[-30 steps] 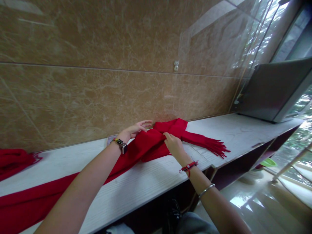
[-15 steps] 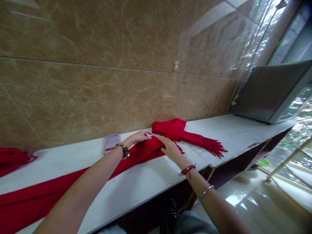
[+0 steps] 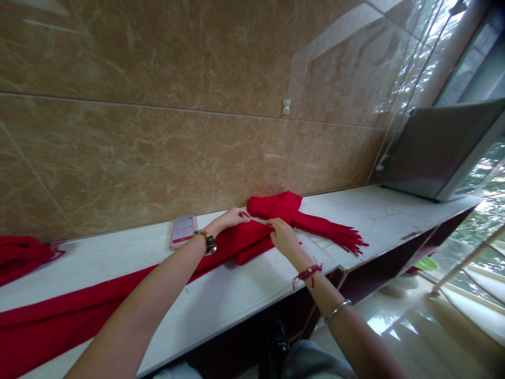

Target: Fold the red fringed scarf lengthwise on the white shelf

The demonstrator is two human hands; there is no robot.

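Note:
A long red scarf point(image 3: 130, 288) runs from the lower left along the white counter up to both hands, its near end folded over in layers. My left hand point(image 3: 233, 217) pinches the scarf's far edge, thumb and fingers together. At the same edge, a little to the right, my right hand point(image 3: 282, 234) grips the cloth between bent fingers and thumb. Some fringe of this scarf shows just under the right hand. Beyond the hands, against the wall, lies a second red scarf point(image 3: 276, 206), folded, its fringed tail pointing right.
A phone point(image 3: 182, 231) with a lit screen lies behind my left wrist. More red cloth point(image 3: 27, 255) is bunched at the far left. A large dark box-like object point(image 3: 442, 150) stands at the counter's right end. The tiled wall point(image 3: 158, 158) rises behind the white counter point(image 3: 221, 300).
Both hands have shifted slightly to the right along the scarf, drawing its edge with them. The fold now covers more of the fringe. The second scarf has stayed in place.

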